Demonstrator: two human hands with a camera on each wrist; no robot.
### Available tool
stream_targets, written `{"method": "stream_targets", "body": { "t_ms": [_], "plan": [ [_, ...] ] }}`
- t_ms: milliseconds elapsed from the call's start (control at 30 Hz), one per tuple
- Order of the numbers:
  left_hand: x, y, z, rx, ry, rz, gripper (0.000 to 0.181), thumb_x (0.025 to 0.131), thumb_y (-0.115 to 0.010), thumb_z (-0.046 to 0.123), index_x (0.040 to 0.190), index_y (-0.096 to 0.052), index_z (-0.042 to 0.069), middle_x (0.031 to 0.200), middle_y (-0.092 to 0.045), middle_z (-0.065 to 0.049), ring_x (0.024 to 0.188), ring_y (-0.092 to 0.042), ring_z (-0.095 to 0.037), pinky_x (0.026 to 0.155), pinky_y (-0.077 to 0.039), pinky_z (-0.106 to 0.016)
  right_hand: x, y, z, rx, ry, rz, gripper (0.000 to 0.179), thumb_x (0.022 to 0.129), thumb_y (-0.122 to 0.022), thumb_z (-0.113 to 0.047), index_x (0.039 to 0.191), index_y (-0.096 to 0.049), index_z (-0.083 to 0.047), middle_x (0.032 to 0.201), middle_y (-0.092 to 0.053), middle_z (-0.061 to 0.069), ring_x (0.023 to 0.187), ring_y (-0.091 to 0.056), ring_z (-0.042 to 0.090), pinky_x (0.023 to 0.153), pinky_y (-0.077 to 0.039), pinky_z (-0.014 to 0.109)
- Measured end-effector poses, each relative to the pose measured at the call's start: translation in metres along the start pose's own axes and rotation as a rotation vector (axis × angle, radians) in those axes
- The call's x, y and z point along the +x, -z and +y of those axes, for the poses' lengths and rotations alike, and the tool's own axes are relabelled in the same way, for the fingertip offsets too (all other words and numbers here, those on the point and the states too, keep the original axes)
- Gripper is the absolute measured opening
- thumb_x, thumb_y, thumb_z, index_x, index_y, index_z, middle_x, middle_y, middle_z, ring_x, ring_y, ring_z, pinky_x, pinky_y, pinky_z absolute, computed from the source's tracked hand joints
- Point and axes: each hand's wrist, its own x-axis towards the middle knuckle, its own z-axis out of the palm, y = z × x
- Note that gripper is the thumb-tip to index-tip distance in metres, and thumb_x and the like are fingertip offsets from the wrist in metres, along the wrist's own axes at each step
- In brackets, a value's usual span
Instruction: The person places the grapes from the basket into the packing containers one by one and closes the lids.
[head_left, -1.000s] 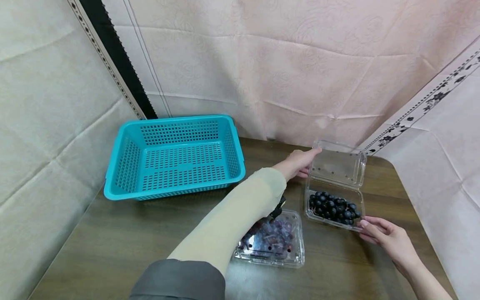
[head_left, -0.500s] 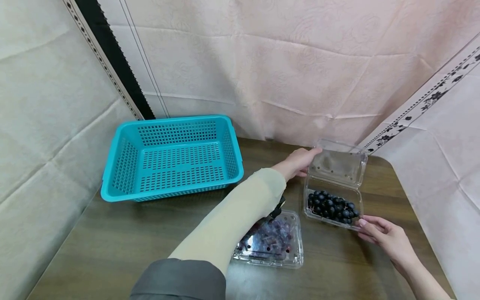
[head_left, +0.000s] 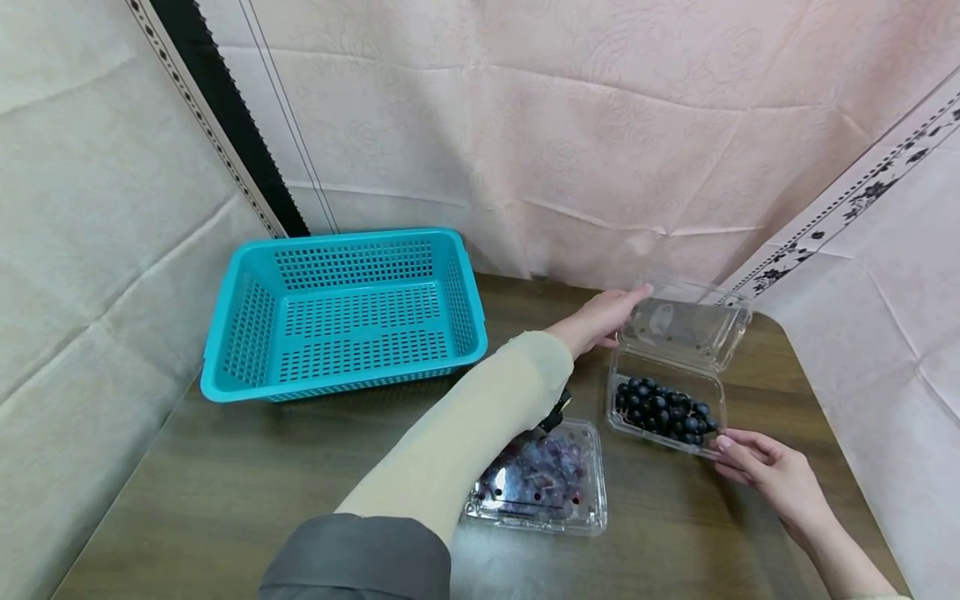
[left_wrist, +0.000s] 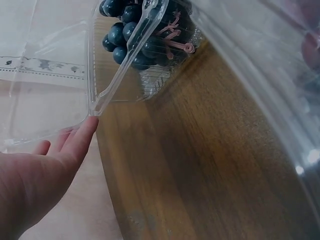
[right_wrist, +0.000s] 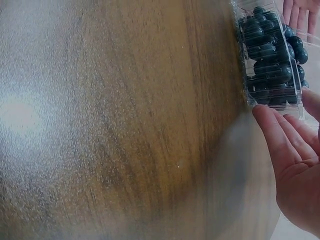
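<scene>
A clear plastic clamshell box (head_left: 667, 364) of black grapes (head_left: 663, 410) lies with its lid (head_left: 678, 321) tipped back toward the wall. My left hand (head_left: 600, 319) is at the lid's left side. In the left wrist view its fingers (left_wrist: 82, 140) reach fairly straight to the edge near the hinge; the thumb does not show there. My right hand (head_left: 780, 479) pinches the front right corner of the box, thumb on the rim and fingers (right_wrist: 280, 137) under it. Grape stems (left_wrist: 175, 45) show through the plastic.
A second clamshell (head_left: 588, 508) with purplish grapes (head_left: 540, 479), lid down, lies partly under my left forearm. A turquoise slotted basket (head_left: 468, 333) stands at the back left. Pale patterned cloth (head_left: 570, 150) walls in the wooden table (head_left: 300, 492).
The lid has swung slightly, its far edge shifting right, and my left hand has moved a little along with it. My right hand keeps its grip on the corner of the box.
</scene>
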Motion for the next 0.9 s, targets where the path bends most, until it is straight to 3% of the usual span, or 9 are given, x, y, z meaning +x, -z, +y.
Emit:
{"method": "stream_targets", "body": {
  "t_ms": [133,233,467,667,900],
  "plan": [
    [-0.002,0.002,0.005,-0.005,0.008,-0.022,0.071,0.107,-0.044,0.069,0.154,-0.058,0.017,0.139,-0.067,-0.010,0.139,-0.058,-0.027,0.107,-0.054,-0.051,0.000,0.000,0.000,-0.001,-0.003,0.004,0.023,0.109,-0.058,-0.001,0.121,-0.073,-0.013,0.109,-0.082,-0.001,0.097,-0.079,0.013,0.083,-0.064,0.031],
    [-0.005,0.004,0.008,-0.004,0.013,-0.042,0.075,0.107,-0.037,0.072,0.153,-0.060,0.017,0.146,-0.065,-0.012,0.142,-0.057,-0.027,0.110,-0.052,-0.051,0.000,-0.001,-0.001,-0.012,-0.007,0.007,0.021,0.109,-0.059,-0.002,0.121,-0.073,-0.013,0.109,-0.082,-0.002,0.096,-0.079,0.013,0.082,-0.064,0.031],
    [-0.008,0.009,0.010,0.031,-0.005,-0.077,0.076,0.108,-0.033,0.071,0.141,-0.069,0.013,0.142,-0.067,-0.012,0.140,-0.058,-0.030,0.110,-0.051,-0.052,-0.001,-0.002,-0.003,-0.034,-0.011,0.010,0.019,0.109,-0.061,-0.006,0.122,-0.073,-0.012,0.109,-0.081,-0.004,0.097,-0.080,0.014,0.083,-0.064,0.030],
    [-0.010,0.010,0.008,0.130,-0.014,-0.138,0.072,0.108,-0.036,0.070,0.141,-0.070,0.015,0.150,-0.064,-0.006,0.142,-0.056,-0.022,0.115,-0.049,-0.051,-0.001,-0.002,-0.004,-0.044,-0.019,0.029,0.018,0.109,-0.062,-0.008,0.124,-0.072,-0.006,0.109,-0.081,-0.004,0.096,-0.080,0.014,0.083,-0.064,0.030],
    [-0.015,0.011,0.006,0.271,-0.030,-0.172,0.063,0.105,-0.050,0.068,0.145,-0.069,0.022,0.149,-0.065,0.007,0.143,-0.055,-0.013,0.116,-0.048,-0.045,-0.001,-0.004,-0.003,-0.094,-0.058,0.050,0.026,0.110,-0.063,-0.014,0.129,-0.069,0.002,0.109,-0.081,-0.006,0.097,-0.079,0.013,0.082,-0.064,0.029]
  ]
}}
